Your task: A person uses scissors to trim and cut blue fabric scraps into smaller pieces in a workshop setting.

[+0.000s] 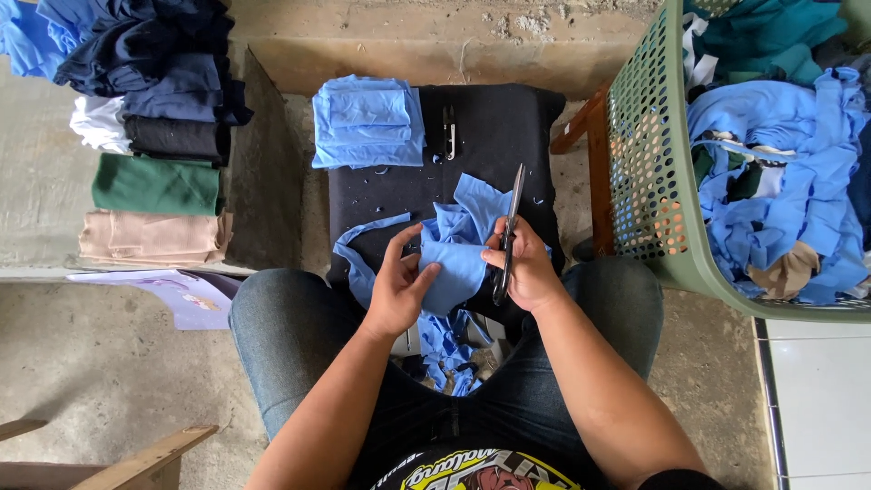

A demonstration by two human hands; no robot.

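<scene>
My left hand point(399, 289) pinches a light blue fabric piece point(456, 263) held over my lap. My right hand point(524, 269) grips a pair of scissors point(511, 218), blades pointing up and away, beside the same cloth. The cloth lies partly on a black padded surface point(490, 136) in front of my knees. A neat stack of folded blue pieces point(367, 122) rests on the far left of that surface, with small thread snips point(449, 132) next to it. Blue scraps point(449, 349) hang between my legs.
A green plastic laundry basket point(649, 181) full of blue and teal fabric stands at right on a wooden frame point(594, 163). Folded cloth stacks in navy, white, black, green and beige point(154, 172) lie at left. A wooden piece point(136, 458) sits bottom left on concrete floor.
</scene>
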